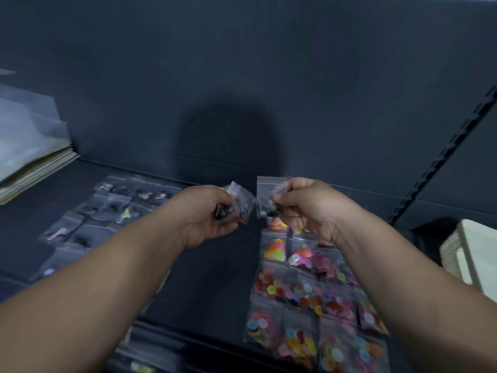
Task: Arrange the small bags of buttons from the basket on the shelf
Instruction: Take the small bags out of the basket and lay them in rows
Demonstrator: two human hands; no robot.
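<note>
Button bags (242, 203), edges apart, over shelf (228, 281).

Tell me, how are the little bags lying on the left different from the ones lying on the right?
The left bags hold mostly dark, dull pieces; the right bags hold bright round buttons in pink, yellow, orange and blue. The left bags seem to hold only a few pieces each; the right bags look packed full. Both groups are small clear bags lying flat in rows on the dark shelf.
</note>
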